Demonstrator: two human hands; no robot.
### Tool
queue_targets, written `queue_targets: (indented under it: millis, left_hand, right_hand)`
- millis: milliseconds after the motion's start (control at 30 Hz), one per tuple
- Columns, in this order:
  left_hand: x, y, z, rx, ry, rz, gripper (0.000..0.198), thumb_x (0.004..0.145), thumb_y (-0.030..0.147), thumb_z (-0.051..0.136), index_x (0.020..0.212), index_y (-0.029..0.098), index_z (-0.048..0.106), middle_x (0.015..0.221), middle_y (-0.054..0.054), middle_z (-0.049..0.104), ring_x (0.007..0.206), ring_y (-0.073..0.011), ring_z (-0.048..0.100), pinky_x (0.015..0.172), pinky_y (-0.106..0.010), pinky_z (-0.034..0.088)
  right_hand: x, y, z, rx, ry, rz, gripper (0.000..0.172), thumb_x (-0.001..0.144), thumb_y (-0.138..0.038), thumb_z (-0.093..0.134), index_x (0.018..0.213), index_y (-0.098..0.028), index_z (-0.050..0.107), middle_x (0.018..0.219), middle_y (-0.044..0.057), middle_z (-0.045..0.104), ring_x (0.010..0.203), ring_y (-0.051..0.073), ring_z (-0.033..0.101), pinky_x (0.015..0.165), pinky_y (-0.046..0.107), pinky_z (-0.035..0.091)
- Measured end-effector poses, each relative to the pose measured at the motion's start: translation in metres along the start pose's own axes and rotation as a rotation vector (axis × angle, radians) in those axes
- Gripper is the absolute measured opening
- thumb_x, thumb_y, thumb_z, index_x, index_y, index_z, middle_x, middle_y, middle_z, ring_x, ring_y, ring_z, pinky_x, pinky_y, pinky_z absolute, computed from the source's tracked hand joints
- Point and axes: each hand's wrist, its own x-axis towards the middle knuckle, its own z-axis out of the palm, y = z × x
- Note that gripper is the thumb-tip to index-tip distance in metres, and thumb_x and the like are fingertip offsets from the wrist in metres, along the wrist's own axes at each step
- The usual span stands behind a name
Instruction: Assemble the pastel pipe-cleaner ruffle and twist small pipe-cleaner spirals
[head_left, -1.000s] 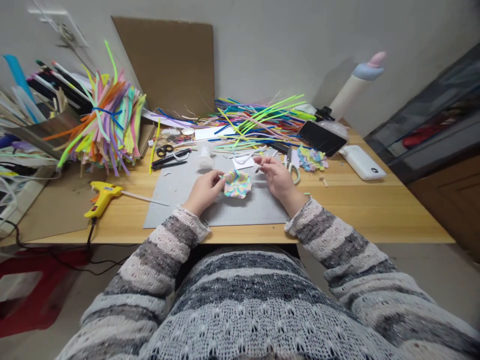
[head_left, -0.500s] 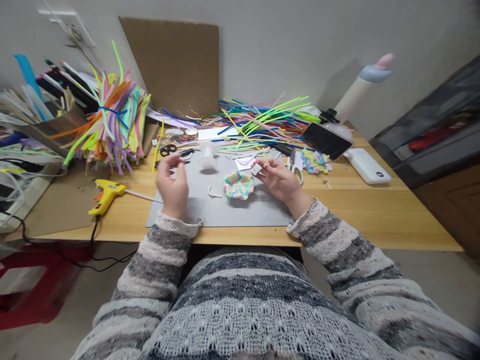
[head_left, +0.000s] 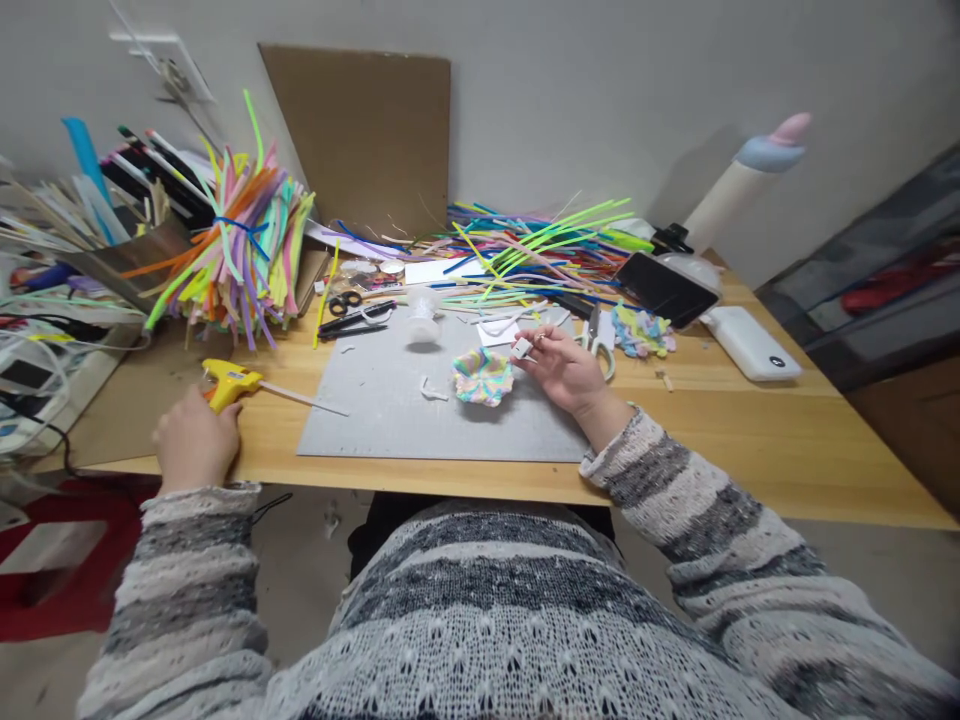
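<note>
Here, left hand (head_left: 195, 445) clasping glue gun (head_left: 232, 378) near desk edge (head_left: 450, 474), right hand (head_left: 568, 372) well away, pinching white piece (head_left: 520, 349).

The left hand (head_left: 196, 438) (blurred) partly hides the glue gun (head_left: 235, 380)

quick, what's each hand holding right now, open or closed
Left hand: at the glue gun; blurred, grip can't be told.
Right hand: closed, pinching a small white piece.
</note>
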Motion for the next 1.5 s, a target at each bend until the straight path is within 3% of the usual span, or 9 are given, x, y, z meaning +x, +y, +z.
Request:
queue_targets:
  millis: [167,300,467,567,633,700,900,1233,1500]
  left_hand:
    - [-0.032,-0.003,-0.01,-0.229,0.209,0.033,0.054,0.075,0.044,0.054,0.127,0.033,0.044,0.126,-0.008,0.058,0.12,-0.0419,0.045,0.102,-0.065,0.03]
    - [-0.05,0.01,-0.011,-1.083,0.214,-0.049,0.023,0.066,0.044,0.067,0.087,0.037,0.059,0.094,0.004,0.062,0.093,-0.0269,0.052,0.099,-0.051,0.036]
    - [-0.081,0.051,-0.008,-1.365,-0.26,-0.044,0.043,0.061,0.054,0.071,0.059,0.021,0.044,0.06,0.001,0.039,0.055,-0.0128,0.033,0.06,-0.035,0.043]
    - [-0.109,0.083,-0.005,-1.853,-0.881,-0.06,0.036,0.063,0.045,0.074,0.083,0.02,0.057,0.052,0.008,0.025,0.048,-0.0068,0.022,0.056,-0.026,0.039]
    - [-0.122,0.105,-0.004,-1.912,-1.204,0.046,0.038,0.07,0.041,0.069,0.1,0.019,0.06,0.046,0.01,0.023,0.045,-0.0073,0.025,0.055,-0.026,0.038]
    - [-0.129,0.125,-0.006,-1.821,-1.339,0.142,0.028,0.079,0.041,0.064,0.092,0.016,0.063,0.048,0.006,0.035,0.048,-0.009,0.036,0.056,-0.026,0.038]
    - [-0.126,0.162,-0.012,-1.604,-1.156,0.29,0.031,0.079,0.045,0.07,0.09,0.016,0.071,0.089,-0.009,0.067,0.079,-0.0187,0.061,0.07,-0.029,0.051]
    - [-0.138,0.147,0.03,-1.597,-0.974,0.087,0.052,0.07,0.068,0.068,0.088,0.02,0.073,0.072,-0.006,0.067,0.066,-0.0183,0.062,0.063,-0.029,0.054]
    - [-0.138,0.17,0.013,-1.592,-0.889,-0.015,0.057,0.068,0.074,0.063,0.072,0.018,0.07,0.057,-0.002,0.059,0.053,-0.0143,0.056,0.054,-0.024,0.049]
  right_hand:
    - [0.001,0.001,0.001,-0.003,0.0,-0.011,0.008,0.075,-0.024,0.062,0.082,-0.026,0.059,0.096,-0.002,0.067,0.089,0.015,0.06,0.086,0.035,0.054]
    - [0.0,-0.002,0.003,0.006,-0.018,0.002,0.007,0.076,-0.025,0.063,0.082,-0.025,0.06,0.098,-0.001,0.068,0.088,0.016,0.061,0.086,0.037,0.054]
    - [-0.007,-0.009,0.011,-0.004,-0.09,0.058,0.007,0.076,-0.026,0.063,0.082,-0.022,0.061,0.098,0.001,0.067,0.08,0.015,0.06,0.076,0.033,0.053]
    - [-0.012,-0.011,0.019,-0.048,-0.178,0.061,0.01,0.076,-0.028,0.064,0.08,-0.02,0.06,0.097,0.002,0.066,0.082,0.015,0.06,0.072,0.031,0.05]
    - [-0.016,-0.011,0.024,-0.087,-0.23,0.038,0.01,0.076,-0.028,0.065,0.077,-0.02,0.059,0.098,0.003,0.065,0.087,0.016,0.059,0.075,0.032,0.048]
    - [-0.02,-0.011,0.027,-0.129,-0.269,-0.013,0.009,0.076,-0.027,0.067,0.077,-0.02,0.06,0.099,0.002,0.063,0.09,0.016,0.057,0.079,0.032,0.046]
    - [-0.036,-0.007,0.033,-0.164,-0.307,-0.116,0.006,0.079,-0.026,0.069,0.081,-0.022,0.065,0.081,-0.002,0.057,0.076,0.012,0.052,0.074,0.027,0.041]
    - [-0.046,-0.001,0.037,-0.002,-0.323,-0.099,0.002,0.087,-0.022,0.061,0.088,-0.021,0.063,0.074,-0.003,0.055,0.066,0.009,0.049,0.06,0.022,0.038]
    - [-0.05,-0.003,0.042,-0.118,-0.279,-0.037,0.001,0.086,-0.019,0.063,0.087,-0.02,0.063,0.077,-0.003,0.056,0.069,0.008,0.049,0.067,0.024,0.041]
